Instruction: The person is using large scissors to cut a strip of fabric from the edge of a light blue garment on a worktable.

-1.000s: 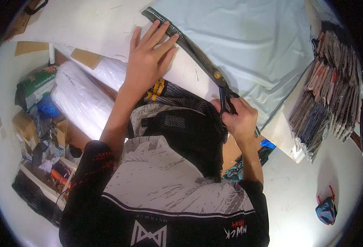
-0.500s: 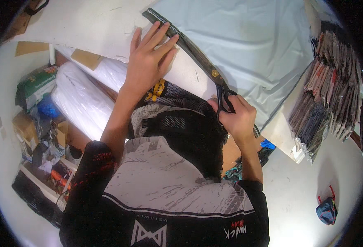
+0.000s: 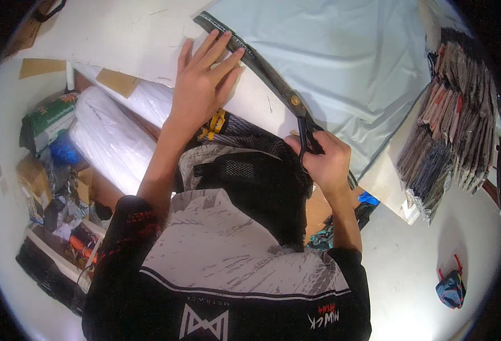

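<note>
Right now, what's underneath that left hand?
The fingertips of the left hand rest on a dark strip, with white tabletop showing beside the hand. Whatever lies directly beneath the palm is covered, so I cannot tell.

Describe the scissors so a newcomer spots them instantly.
Find the pale blue fabric on the white table. Along its left edge, the right hand holds the black-handled scissors. Their round gold-coloured pivot sets them apart from the neighbouring dark strip.

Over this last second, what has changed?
The right hand and the black scissors it holds have shifted slightly left and up in view, toward the left hand. Nothing was newly gripped or let go. The left hand's fingers still rest on the dark strip.
</note>
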`<action>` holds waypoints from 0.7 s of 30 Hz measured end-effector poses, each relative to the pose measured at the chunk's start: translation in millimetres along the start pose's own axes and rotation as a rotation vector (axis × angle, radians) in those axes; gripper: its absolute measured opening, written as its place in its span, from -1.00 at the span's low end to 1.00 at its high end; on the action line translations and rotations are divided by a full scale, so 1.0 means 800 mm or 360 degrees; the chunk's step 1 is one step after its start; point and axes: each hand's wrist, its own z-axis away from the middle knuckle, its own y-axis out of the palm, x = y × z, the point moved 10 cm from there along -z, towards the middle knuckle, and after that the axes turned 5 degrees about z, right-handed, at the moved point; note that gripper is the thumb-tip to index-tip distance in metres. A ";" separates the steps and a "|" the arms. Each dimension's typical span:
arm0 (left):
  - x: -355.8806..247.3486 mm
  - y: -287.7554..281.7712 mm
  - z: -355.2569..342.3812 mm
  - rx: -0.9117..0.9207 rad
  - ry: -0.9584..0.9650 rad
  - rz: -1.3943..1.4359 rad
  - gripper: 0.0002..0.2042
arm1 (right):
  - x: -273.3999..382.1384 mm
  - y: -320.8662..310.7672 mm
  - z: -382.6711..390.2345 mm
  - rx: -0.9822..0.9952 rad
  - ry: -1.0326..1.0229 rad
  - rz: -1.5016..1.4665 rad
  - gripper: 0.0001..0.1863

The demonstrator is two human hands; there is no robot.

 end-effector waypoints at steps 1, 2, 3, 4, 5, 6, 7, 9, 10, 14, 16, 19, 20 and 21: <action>0.000 0.000 0.000 0.0000 0.0001 -0.0001 -0.66 | -0.003 0.000 0.002 -0.0001 0.0000 0.0000 -0.63; -0.001 0.000 0.000 -0.0002 0.0006 0.0012 -0.65 | -0.015 0.002 0.005 0.0042 0.0087 -0.0060 -0.62; -0.002 0.000 -0.001 -0.0004 0.0012 0.0024 -0.65 | -0.024 0.005 0.007 0.0086 0.0175 -0.0120 -0.61; -0.001 0.000 -0.001 -0.0007 0.0010 0.0022 -0.65 | -0.022 0.003 0.007 0.0087 0.0172 -0.0120 -0.61; -0.001 0.000 -0.002 -0.0010 0.0006 0.0021 -0.65 | -0.029 0.000 0.008 0.0089 0.0327 -0.0207 -0.60; 0.000 -0.001 -0.003 -0.0013 0.0003 0.0019 -0.65 | -0.037 -0.001 0.010 0.0091 0.0482 -0.0294 -0.59; 0.001 -0.002 -0.003 -0.0014 0.0002 0.0016 -0.65 | -0.040 -0.002 0.011 0.0091 0.0479 -0.0296 -0.59; 0.002 -0.004 -0.003 -0.0034 0.0003 0.0046 -0.66 | -0.052 0.000 0.016 0.0100 0.0501 -0.0336 -0.59; 0.000 -0.005 -0.003 -0.0039 0.0012 0.0042 -0.66 | -0.053 0.001 0.018 0.0090 0.0498 -0.0338 -0.59; -0.006 -0.013 -0.004 -0.0072 -0.0002 0.0063 -0.65 | -0.067 0.030 0.019 0.0117 0.0530 -0.0714 -0.60; -0.006 -0.011 -0.004 -0.0049 -0.0033 0.0158 -0.64 | -0.072 0.039 0.014 0.0094 0.0499 -0.0893 -0.61; -0.008 -0.012 0.000 -0.0033 -0.0029 0.0170 -0.61 | -0.082 0.032 0.006 0.0027 0.0339 -0.0812 -0.68; -0.007 -0.013 0.002 -0.0011 -0.0043 0.0197 -0.61 | -0.088 0.028 0.007 0.0018 0.0320 -0.0828 -0.68; -0.009 -0.016 0.004 0.0014 -0.0057 0.0247 -0.58 | -0.095 0.022 0.008 0.0010 0.0326 -0.0795 -0.68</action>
